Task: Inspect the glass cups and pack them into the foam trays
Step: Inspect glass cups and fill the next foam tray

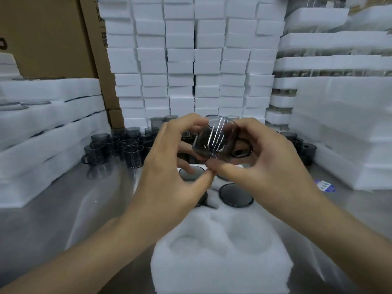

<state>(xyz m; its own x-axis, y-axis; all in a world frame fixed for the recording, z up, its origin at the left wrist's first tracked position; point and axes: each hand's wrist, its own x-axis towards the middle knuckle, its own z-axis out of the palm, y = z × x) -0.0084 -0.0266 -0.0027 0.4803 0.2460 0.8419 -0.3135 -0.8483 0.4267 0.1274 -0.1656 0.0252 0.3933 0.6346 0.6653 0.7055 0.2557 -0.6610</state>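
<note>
Head view shows both hands raised at the frame's centre, sharing one smoky glass cup [214, 143] tipped on its side. Left hand [169, 166] curls its fingers round the cup's 9 o'clock side; right hand [261, 164] pinches it from 3 o'clock, beside the handle. Below, toward 6 o'clock, lies a white foam tray [220, 262] with cups seated in its far pockets. More loose cups [118, 145] stand at 10 o'clock.

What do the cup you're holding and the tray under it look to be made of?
Cup: smoky grey glass by the look, see-through, glossy, with sharp white light streaks; left hand and right hand both grip it. Foam tray: white, matte, fuzzy-grained soft foam with moulded round pockets; exact type unclear.
</note>
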